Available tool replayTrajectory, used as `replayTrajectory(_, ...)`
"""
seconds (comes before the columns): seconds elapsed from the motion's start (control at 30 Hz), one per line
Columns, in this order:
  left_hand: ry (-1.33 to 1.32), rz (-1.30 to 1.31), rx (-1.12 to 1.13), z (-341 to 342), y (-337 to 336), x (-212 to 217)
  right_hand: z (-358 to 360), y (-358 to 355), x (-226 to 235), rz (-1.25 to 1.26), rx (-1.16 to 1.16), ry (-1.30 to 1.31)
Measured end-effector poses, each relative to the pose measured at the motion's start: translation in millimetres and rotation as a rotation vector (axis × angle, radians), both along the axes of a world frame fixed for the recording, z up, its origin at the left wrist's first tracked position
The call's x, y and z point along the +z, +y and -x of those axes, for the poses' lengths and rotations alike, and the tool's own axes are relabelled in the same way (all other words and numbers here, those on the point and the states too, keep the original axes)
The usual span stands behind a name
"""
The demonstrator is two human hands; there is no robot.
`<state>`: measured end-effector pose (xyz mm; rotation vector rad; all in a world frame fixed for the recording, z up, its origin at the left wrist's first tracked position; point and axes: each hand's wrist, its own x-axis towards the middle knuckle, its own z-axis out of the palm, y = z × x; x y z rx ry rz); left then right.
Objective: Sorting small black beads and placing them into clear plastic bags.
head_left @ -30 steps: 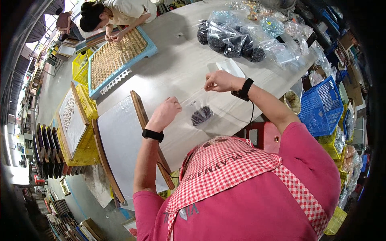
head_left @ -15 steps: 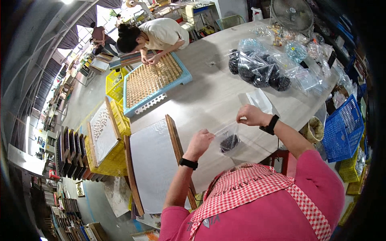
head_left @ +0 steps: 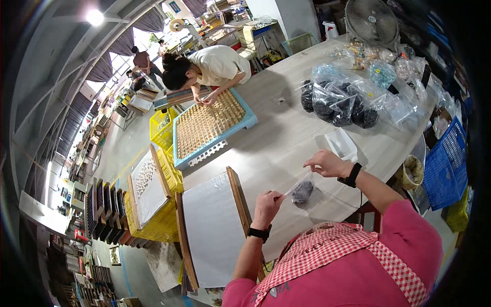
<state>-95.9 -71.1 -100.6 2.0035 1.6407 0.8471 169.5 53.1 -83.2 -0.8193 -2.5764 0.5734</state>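
Note:
A clear plastic bag (head_left: 303,193) with a clump of small dark pieces in its bottom is stretched between my hands, just over the table's near edge. My left hand (head_left: 268,206) pinches the bag's left corner between thumb and finger. At the opposite side, my right hand (head_left: 327,163) is closed with its fingertips at the bag's right upper corner. Beyond my right hand lies a small white open tray or box (head_left: 341,146). Farther back sit several clear bags of dark pieces (head_left: 335,105).
A wood-edged white board (head_left: 212,230) is left of me. Past it, a co-worker (head_left: 215,66) bends over a blue-framed tray (head_left: 212,125) of small tan pieces. Yellow crates (head_left: 166,204) stand at the left, a blue basket (head_left: 444,166) at the right, a fan (head_left: 372,25) at the back.
The whole view has shifted, with the scene now lower and farther right. The bag has tilted and been drawn tauter between my hands, and the dark pieces have bunched up.

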Motion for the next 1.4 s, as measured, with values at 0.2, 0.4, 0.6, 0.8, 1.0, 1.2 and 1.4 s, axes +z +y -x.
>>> replayTrajectory(0.2, 0.028, -0.020, 0.001, -9, -4, -6, 47, -31, -6, -0.207, 0.161, 0.112)
replayTrajectory(0.4, 0.064, 0.040, -0.070, -9, -7, -3, 72, -50, -15, -0.099, 0.277, -0.094)
replayTrajectory(0.6, 0.098, 0.043, -0.086, -11, -14, 0, 70, -53, -21, -0.075, 0.318, -0.096)
replayTrajectory(0.8, -0.006, 0.029, -0.139, -8, -15, -10, 70, -54, -18, -0.127, 0.327, -0.110)
replayTrajectory(1.0, -0.021, -0.030, -0.139, -13, -19, -17, 71, -56, -23, -0.166, 0.289, -0.121)
replayTrajectory(1.2, 0.042, -0.012, -0.190, -18, -23, -8, 68, -59, -20, -0.172, 0.286, -0.093)
replayTrajectory(1.4, 0.102, 0.002, -0.205, -24, -31, 1, 62, -60, -15, -0.025, 0.297, -0.069)
